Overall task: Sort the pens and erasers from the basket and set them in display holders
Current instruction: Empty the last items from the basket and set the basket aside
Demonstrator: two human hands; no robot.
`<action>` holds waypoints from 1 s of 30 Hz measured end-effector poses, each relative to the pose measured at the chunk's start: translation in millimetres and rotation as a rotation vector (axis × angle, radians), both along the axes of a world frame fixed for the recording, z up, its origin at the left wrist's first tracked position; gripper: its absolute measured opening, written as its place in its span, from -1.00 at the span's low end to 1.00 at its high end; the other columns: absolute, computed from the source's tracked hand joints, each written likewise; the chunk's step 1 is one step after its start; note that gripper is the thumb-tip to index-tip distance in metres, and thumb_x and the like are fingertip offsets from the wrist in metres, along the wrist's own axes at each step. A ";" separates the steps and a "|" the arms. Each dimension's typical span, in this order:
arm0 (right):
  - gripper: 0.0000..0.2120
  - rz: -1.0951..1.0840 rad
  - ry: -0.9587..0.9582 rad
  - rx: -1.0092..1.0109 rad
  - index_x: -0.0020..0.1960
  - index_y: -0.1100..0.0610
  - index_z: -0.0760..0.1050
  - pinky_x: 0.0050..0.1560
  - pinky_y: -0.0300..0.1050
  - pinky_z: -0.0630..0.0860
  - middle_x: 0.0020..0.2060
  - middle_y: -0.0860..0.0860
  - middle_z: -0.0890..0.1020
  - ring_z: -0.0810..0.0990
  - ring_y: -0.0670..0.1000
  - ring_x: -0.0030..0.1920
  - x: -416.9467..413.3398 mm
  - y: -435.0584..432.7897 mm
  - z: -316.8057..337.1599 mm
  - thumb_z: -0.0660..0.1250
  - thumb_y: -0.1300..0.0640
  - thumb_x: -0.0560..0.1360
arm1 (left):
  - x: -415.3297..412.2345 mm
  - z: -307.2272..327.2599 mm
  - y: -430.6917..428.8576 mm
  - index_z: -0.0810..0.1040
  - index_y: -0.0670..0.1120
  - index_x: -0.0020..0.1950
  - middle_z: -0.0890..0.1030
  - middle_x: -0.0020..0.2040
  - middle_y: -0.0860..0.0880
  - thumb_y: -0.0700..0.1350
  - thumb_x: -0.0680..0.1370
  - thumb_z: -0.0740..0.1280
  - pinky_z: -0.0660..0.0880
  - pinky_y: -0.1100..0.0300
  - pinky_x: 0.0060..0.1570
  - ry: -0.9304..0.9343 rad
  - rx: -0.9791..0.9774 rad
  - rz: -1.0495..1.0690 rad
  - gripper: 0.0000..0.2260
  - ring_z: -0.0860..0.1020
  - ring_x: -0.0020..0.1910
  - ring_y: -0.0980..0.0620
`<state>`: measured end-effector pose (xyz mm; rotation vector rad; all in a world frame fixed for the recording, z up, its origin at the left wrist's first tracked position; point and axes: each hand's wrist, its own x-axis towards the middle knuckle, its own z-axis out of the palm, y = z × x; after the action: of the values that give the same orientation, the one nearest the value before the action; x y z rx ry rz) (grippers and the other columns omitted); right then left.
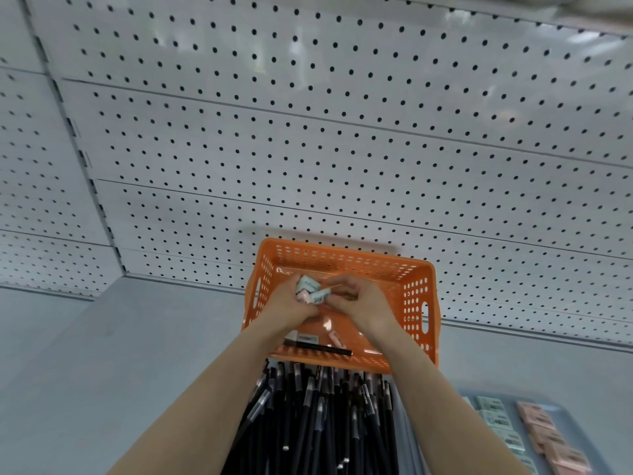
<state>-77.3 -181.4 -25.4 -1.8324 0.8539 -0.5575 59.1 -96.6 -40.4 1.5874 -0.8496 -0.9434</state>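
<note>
1. Basket (342, 257), orange and perforated, stands on a grey shelf (102, 354) against a white pegboard wall (308, 149). The pegboard turns a corner at the far left, and its panels fill the upper view.
2. The left hand (289, 303) reaches into the basket with its fingers curled round a clutch of erasers (310, 291). Three show: one mint, one pink and one pale with a barcode.
3. The right hand (359, 299) is close against the left one over the middle of the basket. Its fingers are curled, with the tips at the barcode eraser; whether it pinches that eraser cannot be told.
4. On the basket floor below the wrists lie one black pen (318, 347), along the near wall, and three or four loose erasers (337, 339). They are too small for a sure count.
5. Just in front of the basket, between the forearms, stands a dense bunch of black pens (325, 413). They overlap too much to count.
6. At the lower right, a grey tray (579, 430) holds a row of mint erasers (496, 418) and a row of pink erasers (544, 431). At least four show in each row, and both rows are cut off by the frame edge.
</note>
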 end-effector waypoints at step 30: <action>-0.83 -0.087 -0.367 0.454 0.06 0.26 0.59 -0.04 -0.25 0.63 0.03 0.21 0.51 0.62 0.08 0.03 -106.7 15.4 29.6 0.28 0.41 0.55 | -69.4 43.7 34.2 0.51 -0.10 0.08 0.65 -0.16 -0.06 -0.22 0.54 0.39 0.50 0.17 -0.35 0.059 -0.141 0.120 -0.86 0.66 -0.14 -0.09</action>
<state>-184.0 -166.0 4.2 -1.2388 0.7377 -0.6677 -10.3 -62.5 3.3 1.4654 -0.7548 -0.8236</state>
